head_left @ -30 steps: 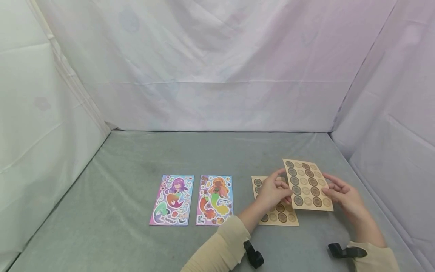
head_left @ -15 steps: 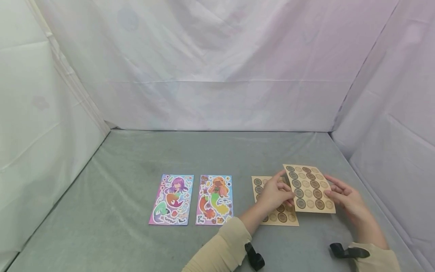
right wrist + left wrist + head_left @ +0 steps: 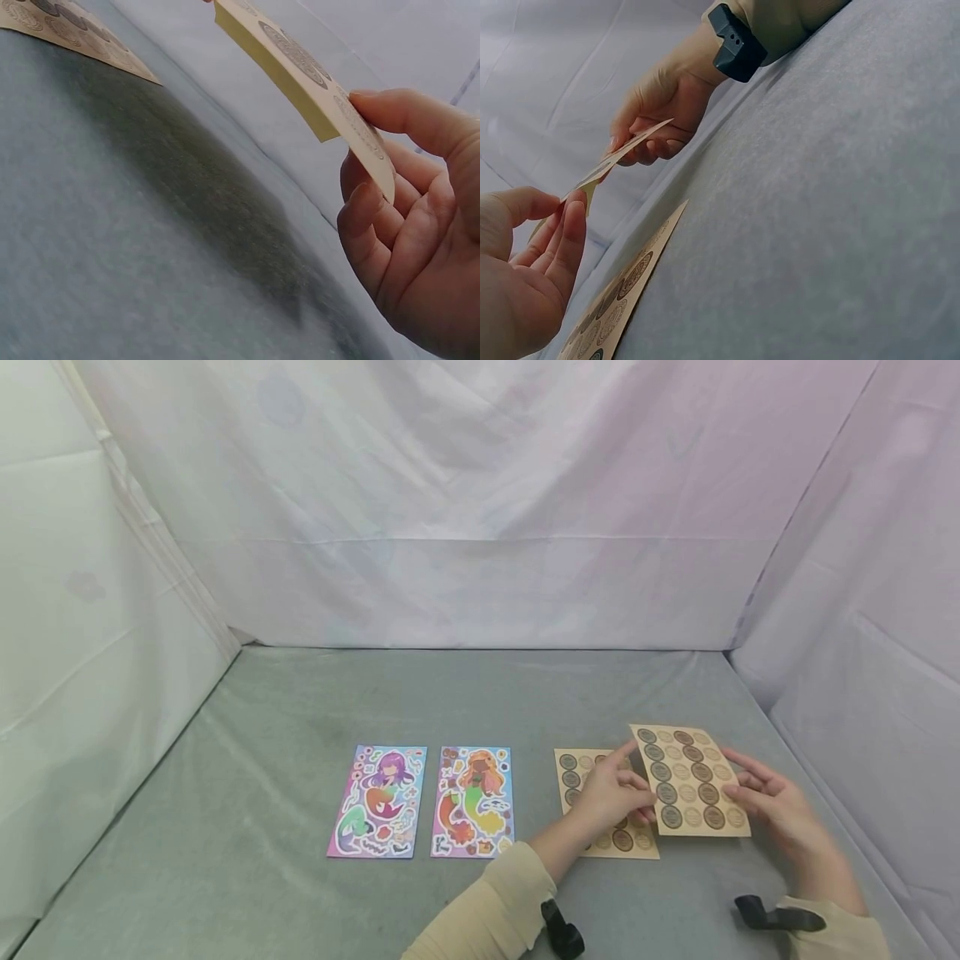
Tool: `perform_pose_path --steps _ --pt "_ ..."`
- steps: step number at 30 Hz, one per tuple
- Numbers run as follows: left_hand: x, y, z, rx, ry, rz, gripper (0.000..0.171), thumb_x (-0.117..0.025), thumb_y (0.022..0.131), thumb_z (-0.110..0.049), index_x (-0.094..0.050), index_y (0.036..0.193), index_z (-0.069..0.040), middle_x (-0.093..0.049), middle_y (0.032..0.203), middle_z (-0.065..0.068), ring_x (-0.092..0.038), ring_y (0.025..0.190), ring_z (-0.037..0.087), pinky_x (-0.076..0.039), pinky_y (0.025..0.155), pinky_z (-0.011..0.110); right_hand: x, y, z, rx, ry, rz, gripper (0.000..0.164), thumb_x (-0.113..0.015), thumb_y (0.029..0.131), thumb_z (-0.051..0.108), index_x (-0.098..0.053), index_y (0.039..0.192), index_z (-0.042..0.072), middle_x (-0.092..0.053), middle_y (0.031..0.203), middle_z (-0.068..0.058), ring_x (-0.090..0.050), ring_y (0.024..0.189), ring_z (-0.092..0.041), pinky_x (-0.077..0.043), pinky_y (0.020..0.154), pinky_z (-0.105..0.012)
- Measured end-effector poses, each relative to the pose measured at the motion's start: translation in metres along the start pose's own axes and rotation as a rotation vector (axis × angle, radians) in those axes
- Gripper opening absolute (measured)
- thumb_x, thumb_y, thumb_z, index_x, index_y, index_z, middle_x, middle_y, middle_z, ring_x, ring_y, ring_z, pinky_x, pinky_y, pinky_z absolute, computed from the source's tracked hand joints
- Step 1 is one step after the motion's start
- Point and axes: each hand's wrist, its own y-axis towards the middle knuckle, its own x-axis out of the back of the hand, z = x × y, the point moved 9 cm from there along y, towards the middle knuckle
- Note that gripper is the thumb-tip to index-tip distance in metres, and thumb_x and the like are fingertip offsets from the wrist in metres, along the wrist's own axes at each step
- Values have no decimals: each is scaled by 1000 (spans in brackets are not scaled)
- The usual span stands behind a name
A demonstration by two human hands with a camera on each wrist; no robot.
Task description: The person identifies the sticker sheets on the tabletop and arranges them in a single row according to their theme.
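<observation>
A tan sheet of round stickers is held up off the table, tilted, between both hands. My left hand pinches its left edge between thumb and fingers. On its opposite edge, my right hand grips with the thumb on top and fingers beneath. A yellowish layer shows under the held sheet in the right wrist view. Below and left of it, a second tan sticker sheet lies flat, partly hidden by my left hand and the raised sheet.
Two colourful mermaid sticker sheets lie side by side left of the tan ones on the grey table. White cloth walls stand at the back and both sides. Each wrist wears a black camera strap.
Both hands have moved right and slightly toward the near edge with the held sticker sheet, uncovering a little more of the sheet lying below. The mermaid sheets stay in place.
</observation>
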Motion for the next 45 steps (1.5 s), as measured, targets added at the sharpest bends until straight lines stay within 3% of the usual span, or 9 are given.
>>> perform_pose_path --steps 12,17,19,23,26,33,45 --pt "-7 -3 4 -23 115 25 82 -71 80 2 -33 149 -19 -65 61 -4 -62 47 14 -55 53 25 3 -2 -3 40 50 94 55 -57 90 -10 -59 127 31 -63 83 -1 -60 67 -8 -51 55 -23" --pt "-9 -4 5 4 193 7 80 -72 80 0 -33 149 -13 -63 58 -6 -61 44 13 -52 66 17 3 -3 -6 32 80 134 58 -54 89 -14 -61 124 31 -65 83 -2 -63 67 -11 -52 56 -24" --pt "-10 -4 5 16 199 4 79 -72 80 0 -33 148 -11 -63 57 -5 -60 43 13 -53 63 18 3 -3 -7 20 84 138 58 -54 89 -14 -62 123 31 -64 82 -2 -63 67 -11 -53 56 -24" --pt "-12 -4 7 46 181 -4 80 -71 79 2 -34 148 -13 -63 59 -2 -60 41 14 -54 46 28 6 -3 -12 -21 106 146 58 -56 88 -14 -62 122 33 -63 82 -1 -62 68 -10 -53 56 -25" --pt "-14 -4 7 64 184 -9 79 -71 79 2 -35 148 -14 -63 59 -1 -59 41 14 -53 44 28 7 -4 -14 -40 108 168 59 -55 88 -14 -63 121 34 -64 82 -1 -64 69 -11 -55 57 -27" --pt "-16 -5 9 102 210 -8 78 -71 79 1 -36 147 -13 -63 59 2 -58 39 14 -53 45 27 7 -5 -17 -74 37 194 55 -56 90 -9 -61 117 39 -65 80 -1 -66 69 -14 -56 56 -30" --pt "-17 -5 12 147 253 -8 77 -70 78 2 -36 146 -5 -61 54 4 -56 36 13 -50 41 24 12 -3 -22 -162 -157 89 53 -65 88 0 -57 106 50 -65 76 0 -61 60 -11 -51 49 -26"
